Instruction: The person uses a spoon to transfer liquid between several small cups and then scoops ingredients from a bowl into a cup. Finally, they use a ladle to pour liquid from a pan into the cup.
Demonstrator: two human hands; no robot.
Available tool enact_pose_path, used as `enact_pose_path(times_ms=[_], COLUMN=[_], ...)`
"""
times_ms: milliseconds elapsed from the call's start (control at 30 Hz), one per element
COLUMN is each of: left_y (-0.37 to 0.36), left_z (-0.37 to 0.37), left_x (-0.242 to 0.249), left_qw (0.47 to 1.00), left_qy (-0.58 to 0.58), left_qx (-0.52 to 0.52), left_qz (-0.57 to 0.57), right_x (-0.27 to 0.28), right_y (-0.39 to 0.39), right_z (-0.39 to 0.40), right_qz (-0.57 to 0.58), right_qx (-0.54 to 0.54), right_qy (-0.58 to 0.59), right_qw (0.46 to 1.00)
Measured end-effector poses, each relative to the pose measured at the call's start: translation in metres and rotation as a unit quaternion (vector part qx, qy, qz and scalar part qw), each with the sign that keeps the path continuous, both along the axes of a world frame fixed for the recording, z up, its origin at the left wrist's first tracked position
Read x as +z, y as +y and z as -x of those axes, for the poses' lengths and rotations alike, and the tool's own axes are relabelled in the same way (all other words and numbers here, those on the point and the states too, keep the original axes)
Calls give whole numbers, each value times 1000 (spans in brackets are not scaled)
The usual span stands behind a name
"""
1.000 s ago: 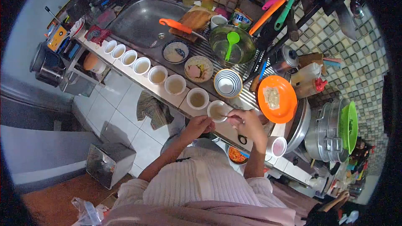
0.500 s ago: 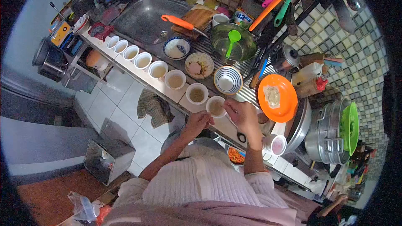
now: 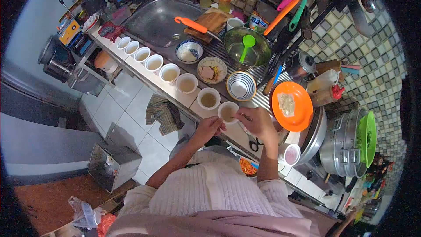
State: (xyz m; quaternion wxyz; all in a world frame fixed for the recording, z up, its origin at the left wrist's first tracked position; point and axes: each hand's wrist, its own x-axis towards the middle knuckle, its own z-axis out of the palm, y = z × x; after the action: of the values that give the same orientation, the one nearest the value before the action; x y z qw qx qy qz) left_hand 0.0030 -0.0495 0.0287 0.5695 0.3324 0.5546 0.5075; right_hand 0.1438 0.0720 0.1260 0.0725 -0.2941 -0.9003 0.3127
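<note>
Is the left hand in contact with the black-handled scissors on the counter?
Apart. The head view shows a strip of counter between the left hand and the scissors.

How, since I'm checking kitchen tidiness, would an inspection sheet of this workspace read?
Surface: pale counter strip, cups standing along it.
Job's things: row of eight white cups; liquid shows in the nearer ones.
Clutter: scissors near the right hand; pan holding a green ladle; orange plate.
Hands: right at the nearest cup, its utensil mostly hidden; left hand beside that cup, grip unclear.
Cables: nothing seen.
Surroundings: metal sink; crumpled cloth on tiled floor.
</note>
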Motion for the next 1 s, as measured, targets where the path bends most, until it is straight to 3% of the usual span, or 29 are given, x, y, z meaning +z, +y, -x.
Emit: enact_pose_path(times_ms=[67,167,300,400,500,600,700,767,1000], left_y=[0,0,2,4,4,3,3,2,-9], left_z=[-4,-2,-2,-4,-5,-4,-4,-3,3], left_x=[-5,10,2,-2,5,-1,0,12,8], left_qw=[999,1000,999,999,999,998,999,998,999], left_qy=[-6,-1,-17,-6,10,-35,-25,-30,-42], left_qx=[43,17,29,39,51,43,48,32,3], left_qz=[-19,-12,-3,-15,-5,-11,-9,50,28], right_x=[1,-12,-5,2,-7,-3,6,14,25], right_y=[1,4,3,3,4,1,2,-1,-8], right_z=[1,7,1,2,3,-4,-15,-21,-38], right_qz=[-26,-115,-57,-53,-95,-30,-19,-51,-23], right_qx=[-57,-22,33,-55,-21,29,-21,-74,-81], right_qy=[17,61,71,23,39,-2,61,92,136], right_qw=[998,991,995,997,994,999,998,992,987])
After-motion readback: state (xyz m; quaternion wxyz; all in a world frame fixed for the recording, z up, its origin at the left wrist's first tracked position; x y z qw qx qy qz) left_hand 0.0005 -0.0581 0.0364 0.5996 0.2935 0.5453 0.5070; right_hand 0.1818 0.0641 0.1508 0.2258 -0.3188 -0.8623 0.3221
